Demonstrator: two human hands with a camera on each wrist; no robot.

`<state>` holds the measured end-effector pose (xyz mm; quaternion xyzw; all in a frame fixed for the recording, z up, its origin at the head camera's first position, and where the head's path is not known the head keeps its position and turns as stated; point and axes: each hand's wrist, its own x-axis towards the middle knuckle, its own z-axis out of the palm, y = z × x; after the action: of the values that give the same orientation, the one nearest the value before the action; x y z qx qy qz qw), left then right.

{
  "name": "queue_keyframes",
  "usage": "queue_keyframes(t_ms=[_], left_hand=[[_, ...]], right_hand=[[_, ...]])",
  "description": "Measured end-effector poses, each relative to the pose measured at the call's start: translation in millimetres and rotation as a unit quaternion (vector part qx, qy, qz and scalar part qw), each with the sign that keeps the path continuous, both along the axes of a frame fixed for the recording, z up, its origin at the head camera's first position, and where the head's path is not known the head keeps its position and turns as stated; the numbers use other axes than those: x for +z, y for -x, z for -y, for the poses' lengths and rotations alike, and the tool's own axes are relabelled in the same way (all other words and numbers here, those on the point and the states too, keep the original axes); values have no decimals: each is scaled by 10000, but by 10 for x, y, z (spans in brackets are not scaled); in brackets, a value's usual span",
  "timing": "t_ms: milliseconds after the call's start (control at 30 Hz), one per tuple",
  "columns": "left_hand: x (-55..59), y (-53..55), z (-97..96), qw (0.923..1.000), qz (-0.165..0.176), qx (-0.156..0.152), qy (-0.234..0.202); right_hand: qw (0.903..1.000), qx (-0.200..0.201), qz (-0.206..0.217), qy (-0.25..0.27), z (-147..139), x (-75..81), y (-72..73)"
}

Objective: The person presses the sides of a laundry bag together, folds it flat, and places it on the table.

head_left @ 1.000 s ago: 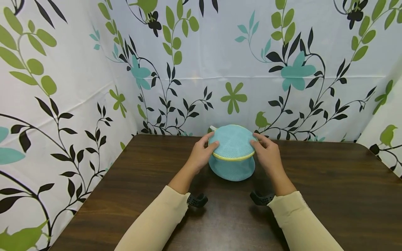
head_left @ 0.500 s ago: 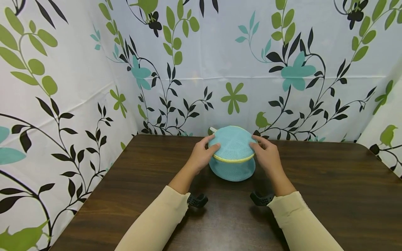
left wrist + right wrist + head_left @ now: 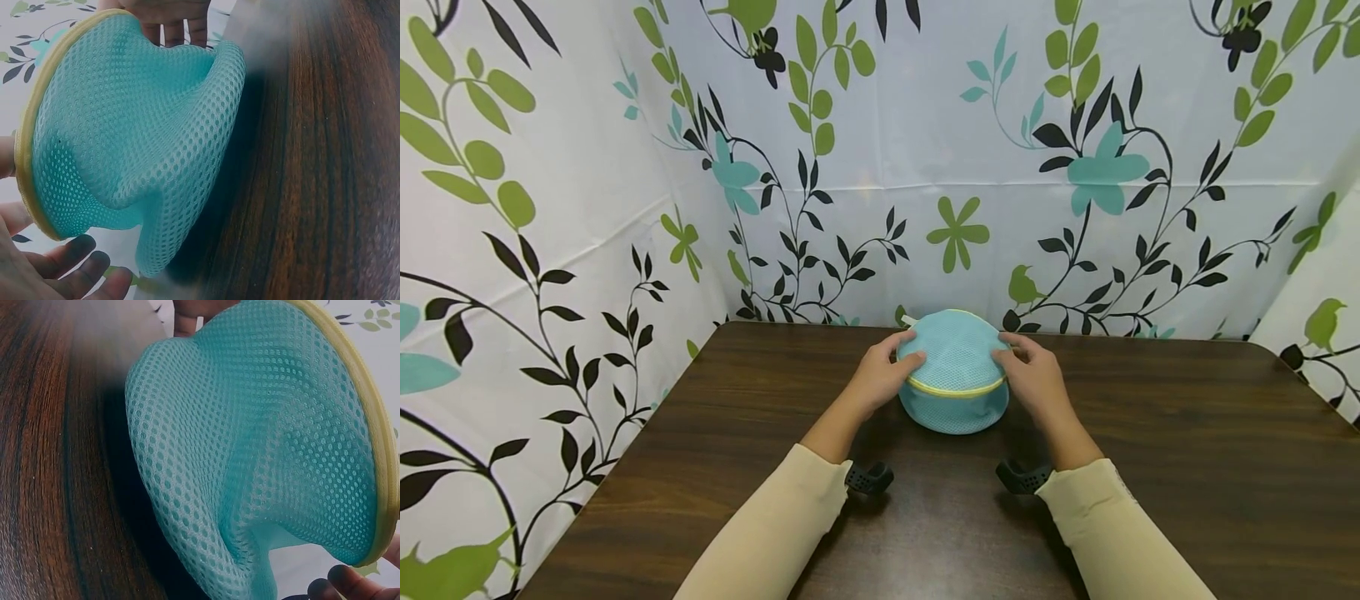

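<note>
A teal mesh laundry bag [image 3: 958, 350] with yellow trim [image 3: 957, 392] stands at the far middle of the table. My left hand [image 3: 880, 375] pinches its left edge at the trim, thumb on top. On the opposite side my right hand [image 3: 1032, 375] grips the edge the same way. Below the trim, the soft mesh side [image 3: 144, 137] sags and folds inward in the left wrist view. The right wrist view shows the mesh wall [image 3: 237, 437] creased too, with its lower end close over the table. A small white tab [image 3: 910, 321] sticks out at the back left.
The dark wood table [image 3: 737, 467] reaches back to a leaf-patterned curtain [image 3: 880, 167], which also hangs along the left and right. Black bands [image 3: 871, 479] are on both wrists, below cream sleeves [image 3: 767, 517].
Both hands have lowered the top of the bag slightly toward the table. The mesh below the trim now shows as a shorter strip in the head view.
</note>
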<state>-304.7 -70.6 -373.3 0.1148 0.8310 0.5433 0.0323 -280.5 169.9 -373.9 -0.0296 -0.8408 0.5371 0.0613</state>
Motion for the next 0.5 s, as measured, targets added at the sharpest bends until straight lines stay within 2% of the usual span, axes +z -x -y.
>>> queue_keyframes(t_ms=[267,500], left_hand=[[1,-18,-9,9998,-37,-176,127],[-23,-27,-20,9986,38,-252,462]], right_hand=[[9998,158,-84,-93,13,-12,2],[9990,313,48,-302,13,-46,20]])
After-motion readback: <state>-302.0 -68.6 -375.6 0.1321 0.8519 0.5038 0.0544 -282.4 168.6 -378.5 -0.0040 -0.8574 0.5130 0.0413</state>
